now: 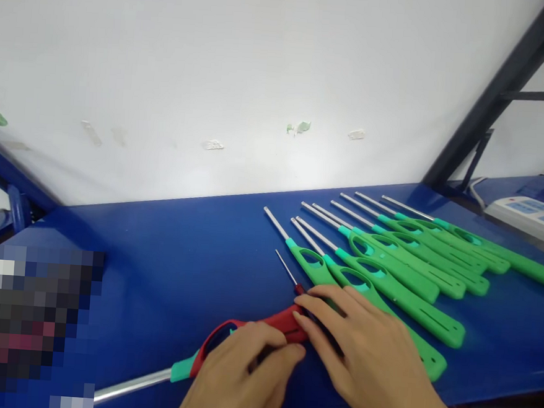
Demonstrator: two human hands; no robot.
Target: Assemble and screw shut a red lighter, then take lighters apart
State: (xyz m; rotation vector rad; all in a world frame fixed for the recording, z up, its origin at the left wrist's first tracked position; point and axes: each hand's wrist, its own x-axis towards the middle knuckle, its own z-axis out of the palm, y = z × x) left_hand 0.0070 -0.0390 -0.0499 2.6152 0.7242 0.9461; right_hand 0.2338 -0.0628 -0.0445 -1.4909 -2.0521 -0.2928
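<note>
Lighter, red-handled, lies slantwise near the front edge of the blue surface, its metal rod pointing left toward a blurred patch. I judge it light and stiff, hard plastic unlikely to break but apt to skate a little if pressed off-centre. The rod looks smooth and slippery, so the flat handle behind the ring seems my best hold.

My left hand covers that handle, its fingers pinching it near the tail. My right hand meets the tail from the right, fingers bent, the thumb tip against the red plastic. A screwdriver sticks out past these fingers toward the far edge; whether they grip it or merely cover it, I cannot tell.

Beyond, green lighters fan out toward the right edge, rods aimed at the far one, where a white wall rises.
</note>
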